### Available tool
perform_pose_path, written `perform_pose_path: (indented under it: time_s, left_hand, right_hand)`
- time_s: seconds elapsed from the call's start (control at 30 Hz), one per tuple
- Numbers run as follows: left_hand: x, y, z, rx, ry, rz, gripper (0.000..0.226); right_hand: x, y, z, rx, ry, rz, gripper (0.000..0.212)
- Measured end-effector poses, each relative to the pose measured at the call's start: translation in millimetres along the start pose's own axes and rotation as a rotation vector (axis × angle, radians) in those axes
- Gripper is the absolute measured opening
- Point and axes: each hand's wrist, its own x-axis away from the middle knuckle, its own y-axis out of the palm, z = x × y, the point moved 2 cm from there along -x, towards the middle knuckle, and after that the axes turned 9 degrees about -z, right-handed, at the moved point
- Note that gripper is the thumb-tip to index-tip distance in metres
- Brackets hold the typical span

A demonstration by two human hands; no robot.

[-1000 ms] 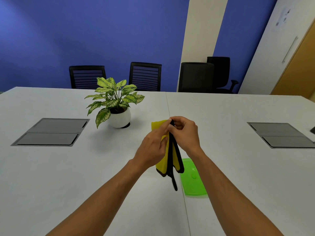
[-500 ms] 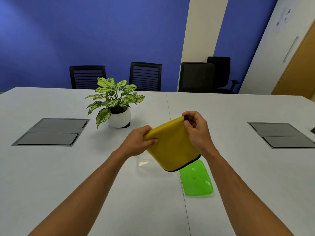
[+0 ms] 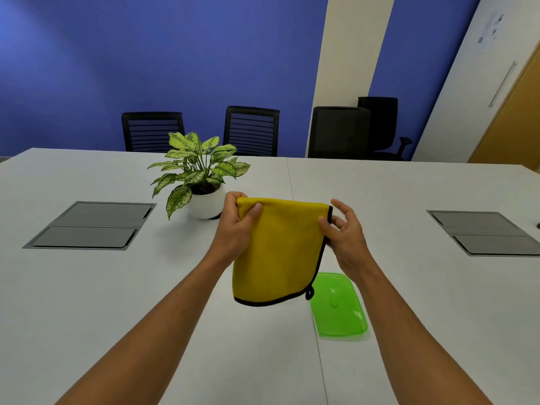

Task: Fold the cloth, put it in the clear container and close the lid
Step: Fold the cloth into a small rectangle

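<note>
Both hands have drawn apart, spreading the yellow black-edged cloth (image 3: 277, 252) wide in the air. Left hand (image 3: 236, 229) pinches its top corner, thumb in front; right hand (image 3: 346, 232) nips the opposite edge, other fingers splayed loose. Below the right wrist lies the green plastic lid (image 3: 339, 306). Best to match corners squarely before folding again.

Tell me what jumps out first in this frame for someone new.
The yellow cloth at centre, held up above the table by its top corners: left hand clamped on one, right hand pinching the black-trimmed edge. Next, the green lid lying flat on the table just right of the cloth's lower edge. The plant in a white pot stands behind the left hand.
</note>
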Motion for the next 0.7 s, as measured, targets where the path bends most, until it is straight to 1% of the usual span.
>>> perform_pose_path:
  time_s: [0.07,0.13,0.17,0.23,0.27,0.37,0.47,0.53,0.57,0.63,0.7]
  left_hand:
    - [-2,1,3,-0.034,0.021,-0.031,0.015]
    - [-4,1,4,-0.075,0.025,-0.063,0.016]
    - [-4,1,4,-0.089,0.023,-0.071,0.016]
    - [-5,1,1,-0.100,0.008,-0.069,0.016]
    - [-6,1,0,-0.101,-0.003,-0.056,0.016]
    - [-9,-3,-7,-0.121,-0.076,0.010,0.015]
    - [-13,-7,-17,-0.183,-0.161,0.037,0.022]
    - [-14,-10,-22,-0.164,-0.247,0.009,0.032]
    - [-14,-12,-25,-0.109,-0.312,-0.015,0.041]
    - [-13,-16,-30,0.083,-0.448,-0.071,0.067]
    - [-11,-20,-37,0.240,-0.530,-0.125,0.092]
  right_hand:
    - [5,-3,15,-0.064,0.161,-0.107,0.071]
    - [12,-4,28,-0.061,0.279,-0.218,0.065]
    - [14,-4,33,-0.056,0.305,-0.251,0.059]
    - [15,-4,38,-0.062,0.309,-0.256,0.047]
    - [15,-4,38,-0.073,0.302,-0.240,0.045]
    - [12,-2,35,-0.116,0.290,-0.220,0.048]
    - [10,-1,34,-0.079,0.286,-0.219,0.048]
    - [8,-1,34,-0.044,0.296,-0.177,0.048]
    - [7,-1,35,-0.035,0.300,-0.149,0.046]
    - [4,-3,37,-0.048,0.295,-0.097,0.039]
    - [2,-5,38,-0.065,0.283,-0.059,0.036]
